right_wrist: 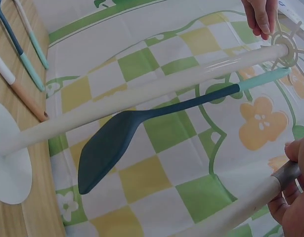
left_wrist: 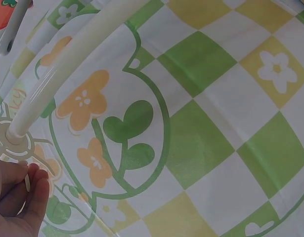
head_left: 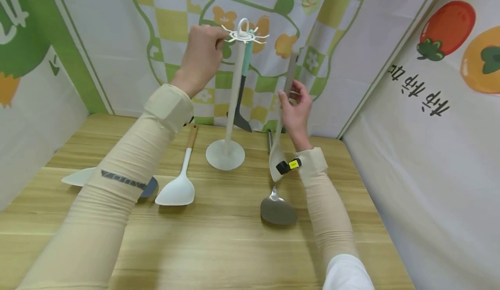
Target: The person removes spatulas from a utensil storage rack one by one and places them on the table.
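A white utensil stand [head_left: 235, 94] rises from a round base, with a ring of hooks [head_left: 243, 35] on top. My left hand [head_left: 203, 51] pinches one of these hooks between thumb and fingers; the left wrist view shows the hook tip [left_wrist: 27, 183] there. From the ring's far side hangs a spatula [right_wrist: 109, 143] with a dark blue blade and mint handle. To the right of the stand, my right hand [head_left: 297, 107] grips the grey handle of a cream cooking utensil [head_left: 275, 162]. That utensil hangs head down; its exact kind is unclear.
On the wooden table [head_left: 218, 246] lie a white spatula [head_left: 177, 190] with a wooden handle and a metal turner [head_left: 278, 209]. A white-headed utensil [head_left: 78, 177] and a dark blue one [head_left: 150, 188] are partly hidden by my left arm. A patterned curtain [head_left: 172, 21] hangs behind.
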`<action>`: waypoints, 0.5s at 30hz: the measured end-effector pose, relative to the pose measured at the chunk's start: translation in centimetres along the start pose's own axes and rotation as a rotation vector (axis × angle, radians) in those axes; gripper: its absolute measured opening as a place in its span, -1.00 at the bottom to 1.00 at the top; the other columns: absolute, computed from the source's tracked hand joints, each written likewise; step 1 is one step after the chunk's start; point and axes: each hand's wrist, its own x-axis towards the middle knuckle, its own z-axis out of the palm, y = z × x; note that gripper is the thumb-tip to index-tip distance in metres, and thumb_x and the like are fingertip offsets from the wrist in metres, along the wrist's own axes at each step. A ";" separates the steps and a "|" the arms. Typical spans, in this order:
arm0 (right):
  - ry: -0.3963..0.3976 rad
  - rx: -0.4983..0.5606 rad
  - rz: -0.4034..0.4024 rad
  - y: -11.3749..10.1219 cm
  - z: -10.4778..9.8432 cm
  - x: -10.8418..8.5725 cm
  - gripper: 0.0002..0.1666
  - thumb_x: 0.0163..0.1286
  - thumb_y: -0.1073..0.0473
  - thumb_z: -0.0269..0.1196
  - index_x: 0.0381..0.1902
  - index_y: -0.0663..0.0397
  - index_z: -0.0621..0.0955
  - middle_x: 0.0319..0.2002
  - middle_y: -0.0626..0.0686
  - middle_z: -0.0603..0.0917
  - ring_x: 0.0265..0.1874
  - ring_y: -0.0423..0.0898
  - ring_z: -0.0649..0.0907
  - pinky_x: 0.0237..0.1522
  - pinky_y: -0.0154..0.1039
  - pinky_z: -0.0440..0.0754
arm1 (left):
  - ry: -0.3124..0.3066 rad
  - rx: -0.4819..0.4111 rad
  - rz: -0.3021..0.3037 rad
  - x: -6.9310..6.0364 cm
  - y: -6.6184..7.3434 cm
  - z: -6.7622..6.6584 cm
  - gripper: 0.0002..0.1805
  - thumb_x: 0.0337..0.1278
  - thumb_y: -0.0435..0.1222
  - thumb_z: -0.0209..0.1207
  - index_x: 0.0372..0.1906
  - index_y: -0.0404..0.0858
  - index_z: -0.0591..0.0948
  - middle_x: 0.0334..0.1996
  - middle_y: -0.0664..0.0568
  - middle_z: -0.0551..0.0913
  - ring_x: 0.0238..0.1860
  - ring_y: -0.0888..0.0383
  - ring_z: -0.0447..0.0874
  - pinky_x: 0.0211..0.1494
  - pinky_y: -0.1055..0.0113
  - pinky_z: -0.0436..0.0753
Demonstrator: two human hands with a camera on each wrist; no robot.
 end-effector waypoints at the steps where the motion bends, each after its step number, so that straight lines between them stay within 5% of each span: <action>1: 0.002 -0.002 -0.002 0.0 -0.1 0.0 -0.57 0.34 0.52 0.27 0.16 0.49 0.52 -0.05 0.26 0.61 -0.19 -0.08 0.61 -0.23 -0.42 0.69 | 0.000 0.000 -0.002 0.0 0.0 0.0 -0.73 0.40 -0.56 0.08 -0.09 -0.36 0.77 -0.04 -0.19 0.78 0.01 -0.06 0.77 0.26 0.27 0.66; 8: 0.021 -0.018 -0.006 0.5 -0.9 -0.1 -0.58 0.32 0.53 0.27 0.14 0.52 0.52 -0.04 0.28 0.61 -0.21 -0.12 0.61 -0.20 -0.41 0.71 | 0.021 0.023 0.014 0.1 0.0 0.0 -0.74 0.39 -0.56 0.08 -0.11 -0.36 0.78 -0.05 -0.18 0.78 -0.01 -0.02 0.79 0.19 0.28 0.71; 15: 0.057 -0.014 0.025 3.7 -1.8 0.6 -0.58 0.30 0.52 0.31 0.12 0.44 0.54 -0.05 0.16 0.62 -0.21 -0.16 0.61 -0.17 -0.39 0.74 | 0.031 0.033 0.044 0.1 0.1 0.1 -0.76 0.39 -0.55 0.10 -0.12 -0.38 0.78 -0.08 -0.21 0.78 -0.03 -0.06 0.79 0.18 0.23 0.72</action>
